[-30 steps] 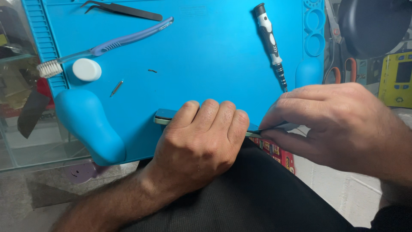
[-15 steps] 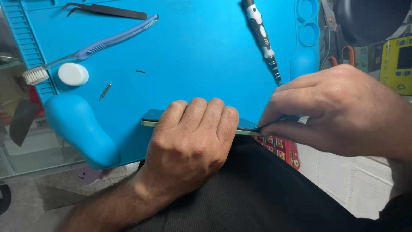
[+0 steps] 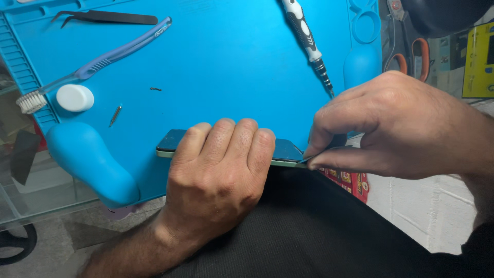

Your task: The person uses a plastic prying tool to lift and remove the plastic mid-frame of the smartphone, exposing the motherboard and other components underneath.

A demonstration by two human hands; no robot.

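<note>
The counter looks to be glass-topped, with a grey floor seen through it at lower left. A white-painted block wall is seen at lower right, and cluttered shelving with orange-handled scissors is tucked in at upper right. Everything's evenly lit, no harsh shadows.

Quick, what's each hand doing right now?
Left hand: closed over the phone, pinning it on the blue mat.
Right hand: pinching a thin tool at the phone's edge.
</note>
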